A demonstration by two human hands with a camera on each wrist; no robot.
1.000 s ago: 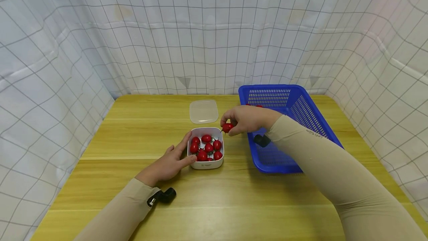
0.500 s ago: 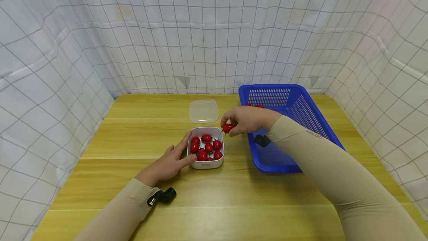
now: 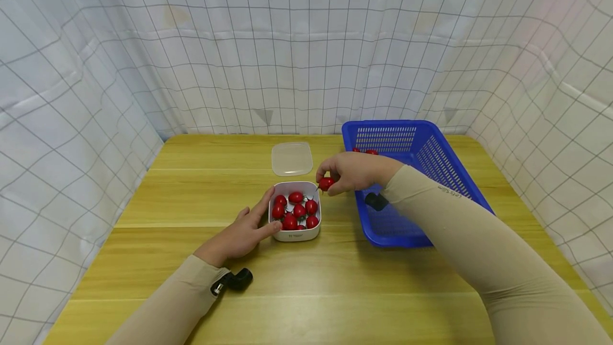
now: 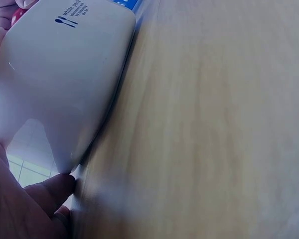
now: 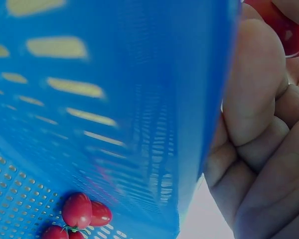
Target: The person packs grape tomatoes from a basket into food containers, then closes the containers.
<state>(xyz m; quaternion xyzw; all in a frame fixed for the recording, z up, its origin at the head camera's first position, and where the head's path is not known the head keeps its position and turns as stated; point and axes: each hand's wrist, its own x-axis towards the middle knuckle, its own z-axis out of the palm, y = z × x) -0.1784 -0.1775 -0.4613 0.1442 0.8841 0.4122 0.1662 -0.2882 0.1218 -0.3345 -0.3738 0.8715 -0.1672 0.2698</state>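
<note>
In the head view a white food container (image 3: 296, 235) holds several red cherry tomatoes (image 3: 295, 197) with green stems. My left hand (image 3: 243, 236) rests against its left side, fingers extended toward the back corner and thumb at the front rim. The left wrist view shows the container's printed side (image 4: 70, 64) close up. Between thumb and fingers my right hand (image 3: 351, 172) pinches one cherry tomato (image 3: 326, 183), just right of the container's rim and apart from it. That tomato (image 5: 289, 35) is partly visible in the right wrist view, with the right hand beside the basket wall.
A blue slotted basket (image 3: 390, 242) stands at the right, under the right forearm. More tomatoes (image 5: 77, 210) lie in its far left corner. A translucent lid (image 3: 292, 159) lies flat behind the container. White gridded curtains (image 3: 297, 57) surround the wooden table (image 3: 306, 302).
</note>
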